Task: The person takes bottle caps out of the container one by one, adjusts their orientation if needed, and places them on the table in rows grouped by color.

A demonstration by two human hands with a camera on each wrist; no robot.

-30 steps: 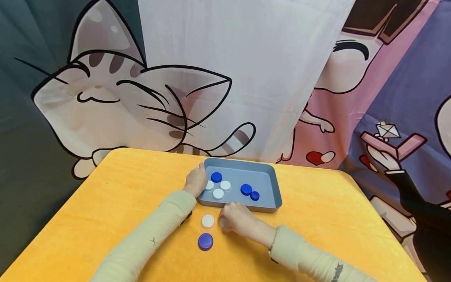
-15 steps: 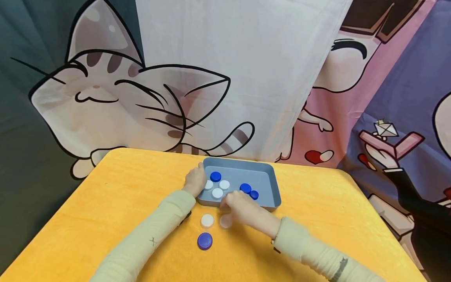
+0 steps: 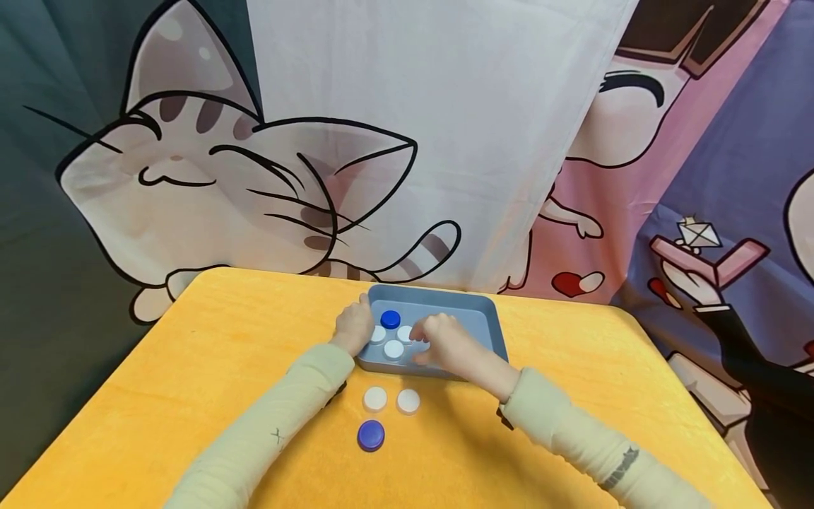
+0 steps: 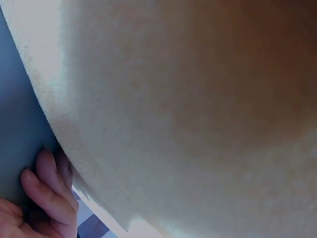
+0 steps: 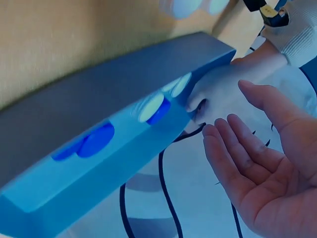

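Note:
The blue-grey tray [image 3: 467, 305] lies on the table, and at its left end my left hand [image 3: 354, 326] grips the wall. Over the tray's front part hovers my right hand [image 3: 447, 346], fingers loosely bent and apart, holding nothing. Inside are a blue plastic cap [image 3: 391, 319] and several white caps [image 3: 393, 350] near the left end. My right hand hides two more blue caps [image 5: 96, 140] from the head view, but the right wrist view shows them. In front of the tray, two white caps [image 3: 408, 401] sit side by side, with a blue cap [image 3: 371, 435] nearer me.
A yellow cloth [image 3: 210, 382] covers the table. Behind its back edge hangs a curtain [image 3: 445, 141] printed with a cartoon cat and figures. Both forearms reach in from the front, on either side of the loose caps.
My right hand has let go of a white cap on the table beside the other white one, then risen forward over the tray. The left hand stays on the tray's end.

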